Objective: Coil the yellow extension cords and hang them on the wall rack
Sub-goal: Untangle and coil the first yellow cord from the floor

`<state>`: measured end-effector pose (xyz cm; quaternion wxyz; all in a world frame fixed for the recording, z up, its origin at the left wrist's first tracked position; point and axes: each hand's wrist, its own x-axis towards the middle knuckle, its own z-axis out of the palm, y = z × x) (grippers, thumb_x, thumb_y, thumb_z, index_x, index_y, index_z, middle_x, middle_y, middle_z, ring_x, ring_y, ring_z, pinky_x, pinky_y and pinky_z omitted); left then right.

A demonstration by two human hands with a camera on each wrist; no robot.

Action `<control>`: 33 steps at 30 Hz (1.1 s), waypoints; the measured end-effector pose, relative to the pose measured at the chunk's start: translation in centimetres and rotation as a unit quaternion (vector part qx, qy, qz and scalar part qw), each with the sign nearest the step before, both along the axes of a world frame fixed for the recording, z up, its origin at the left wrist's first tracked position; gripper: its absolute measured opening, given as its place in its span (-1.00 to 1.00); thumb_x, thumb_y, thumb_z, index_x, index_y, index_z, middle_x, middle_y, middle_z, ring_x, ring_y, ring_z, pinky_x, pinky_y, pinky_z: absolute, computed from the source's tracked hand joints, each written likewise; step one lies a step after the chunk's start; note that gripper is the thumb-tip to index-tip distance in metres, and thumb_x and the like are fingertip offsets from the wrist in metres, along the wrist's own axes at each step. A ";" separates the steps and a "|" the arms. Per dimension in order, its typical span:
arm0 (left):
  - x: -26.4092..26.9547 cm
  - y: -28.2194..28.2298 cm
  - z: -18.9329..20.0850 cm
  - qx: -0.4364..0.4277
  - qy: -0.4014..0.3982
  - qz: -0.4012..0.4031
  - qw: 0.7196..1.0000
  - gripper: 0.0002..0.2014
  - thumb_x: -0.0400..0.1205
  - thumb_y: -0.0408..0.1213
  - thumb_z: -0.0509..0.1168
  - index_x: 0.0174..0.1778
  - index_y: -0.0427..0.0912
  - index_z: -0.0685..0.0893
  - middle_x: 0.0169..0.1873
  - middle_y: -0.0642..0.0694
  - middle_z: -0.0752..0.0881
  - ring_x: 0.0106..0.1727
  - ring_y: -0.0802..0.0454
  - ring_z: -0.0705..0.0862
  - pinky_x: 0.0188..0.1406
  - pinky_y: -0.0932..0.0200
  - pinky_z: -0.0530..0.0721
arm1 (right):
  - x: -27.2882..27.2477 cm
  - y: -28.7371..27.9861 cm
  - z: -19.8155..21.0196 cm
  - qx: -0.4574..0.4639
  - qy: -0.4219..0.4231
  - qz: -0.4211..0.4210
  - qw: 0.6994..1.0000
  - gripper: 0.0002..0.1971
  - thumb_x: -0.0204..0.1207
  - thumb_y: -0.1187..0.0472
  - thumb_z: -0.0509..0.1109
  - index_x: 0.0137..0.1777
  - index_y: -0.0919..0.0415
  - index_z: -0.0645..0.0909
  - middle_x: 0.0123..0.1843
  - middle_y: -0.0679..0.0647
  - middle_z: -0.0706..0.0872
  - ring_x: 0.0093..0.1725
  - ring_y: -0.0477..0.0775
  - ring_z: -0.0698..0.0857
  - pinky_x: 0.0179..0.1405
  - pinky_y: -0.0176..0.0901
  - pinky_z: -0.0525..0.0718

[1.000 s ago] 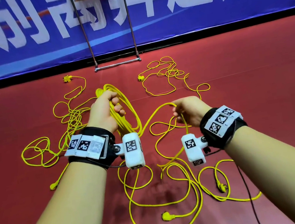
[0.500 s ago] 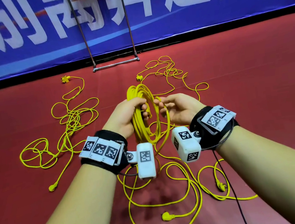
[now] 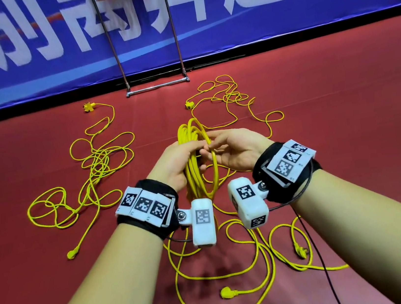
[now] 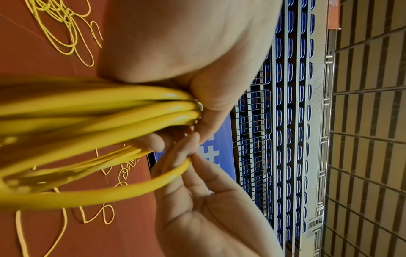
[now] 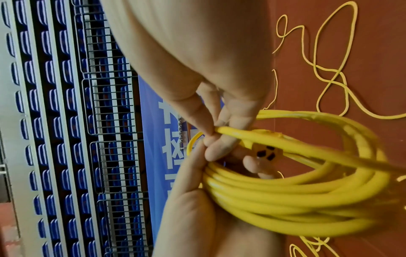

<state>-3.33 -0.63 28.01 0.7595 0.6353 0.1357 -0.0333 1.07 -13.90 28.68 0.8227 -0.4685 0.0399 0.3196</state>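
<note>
My left hand grips a coil of yellow extension cord, held upright at chest height. The right hand pinches one more loop of the same cord between thumb and fingers, right against the coil. In the right wrist view that pinched strand crosses the bundle, and the cord's yellow socket end shows behind it. The left wrist view shows the gripped strands and the right hand's fingers on the loose loop. The rest of this cord trails to the floor. The metal rack stands at the wall ahead.
Two more yellow cords lie tangled on the red floor, one to the left and one far right. A plug lies near my feet. A blue banner backs the rack.
The hands were apart, the right one holding a loop out to the side. It has carried that loop over to the coil, and both hands now meet in front of me.
</note>
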 end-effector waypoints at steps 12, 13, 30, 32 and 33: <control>-0.9 -0.8 0.3 -0.011 0.007 -0.086 0.996 -0.91 0.71 -0.26 0.29 -0.05 -0.13 0.70 -0.26 -0.07 0.80 -0.24 -0.05 0.80 -0.02 -0.01 0.69 | 0.7 -0.3 0.4 -0.061 -0.015 -0.061 0.996 -0.74 0.62 0.36 0.34 0.29 0.26 0.58 -0.43 0.03 0.73 -0.68 -0.11 0.56 -0.58 -0.30 0.43; -0.9 -0.9 0.3 -0.011 0.005 -0.090 0.996 -0.90 0.70 -0.25 0.30 -0.06 -0.14 0.69 -0.28 -0.06 0.79 -0.27 -0.02 0.79 -0.05 0.01 0.68 | 0.6 -0.4 0.6 -0.061 -0.019 -0.056 0.996 -0.77 0.60 0.37 0.34 0.24 0.26 0.60 -0.46 0.01 0.72 -0.68 -0.12 0.55 -0.52 -0.31 0.41; -0.3 -0.7 -0.6 -0.061 0.021 -0.017 0.998 -0.90 0.69 -0.34 0.33 -0.14 -0.14 0.58 -0.56 -0.04 0.48 -0.63 0.08 0.47 -0.53 0.20 0.62 | 0.6 -0.3 1.2 0.025 -0.032 -0.065 0.997 -0.77 0.61 0.49 0.14 0.14 0.32 0.56 -0.13 0.28 0.68 -0.25 0.10 0.75 -0.17 -0.09 0.77; 0.3 -0.3 -0.7 -0.072 0.026 0.032 0.997 -0.87 0.69 -0.36 0.30 -0.18 -0.15 0.58 -0.60 -0.01 0.45 -0.67 0.10 0.41 -0.59 0.25 0.55 | 0.4 -0.4 0.9 -0.042 -0.094 -0.049 0.993 -0.77 0.60 0.47 0.18 0.13 0.27 0.60 -0.15 0.20 0.69 -0.24 0.08 0.72 -0.18 -0.10 0.74; 0.5 -0.1 -0.7 -0.083 0.029 0.060 0.994 -0.83 0.68 -0.38 0.28 -0.23 -0.15 0.55 -0.62 0.00 0.44 -0.68 0.11 0.39 -0.60 0.26 0.52 | 0.2 -0.5 0.5 -0.085 -0.132 -0.040 0.987 -0.77 0.59 0.48 0.20 0.11 0.26 0.61 -0.17 0.19 0.68 -0.30 0.05 0.70 -0.26 -0.12 0.70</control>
